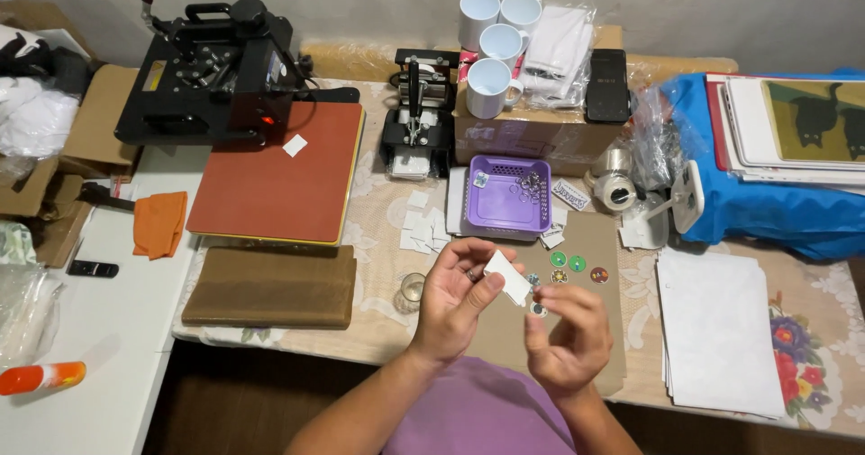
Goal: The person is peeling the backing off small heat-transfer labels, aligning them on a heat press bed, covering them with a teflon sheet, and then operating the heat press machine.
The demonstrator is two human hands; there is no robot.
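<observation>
Table (378, 324), covered with a pale lace-patterned cloth, spans the view. Far left on it: black heat press (216, 68), swung open, its orange-red platen (284, 171) lying flat with a small white square on top. Near edge of the platen: brown folded pad (270, 286). Far right: blue plastic sheet (766, 212) under a pile of flat boards; nearer, a stack of white paper (716, 329). Far centre: cardboard box (532, 131) carrying four white mugs (491, 36) and a dark phone. Left of the box, a small black mug press (414, 117). Just near the box: purple plastic basket (509, 195) holding metal rings. Brown kraft sheet (586, 266) lies under the hands; on it, a row of small round printed discs (577, 263), green and red. Orange cloth (160, 223) rests on the white side table at left. Small clear glass (412, 290) stands just left of the left hand.

Left hand (455, 302): thumb and forefinger pinching a small white paper piece (509, 277), other fingers loosely curled. The paper is held above the kraft sheet, near centre, between the two hands. Right hand (568, 333): fingertips pressed together on a tiny round disc (539, 309), just below the paper's near corner; contact between disc and paper cannot be told.
</observation>
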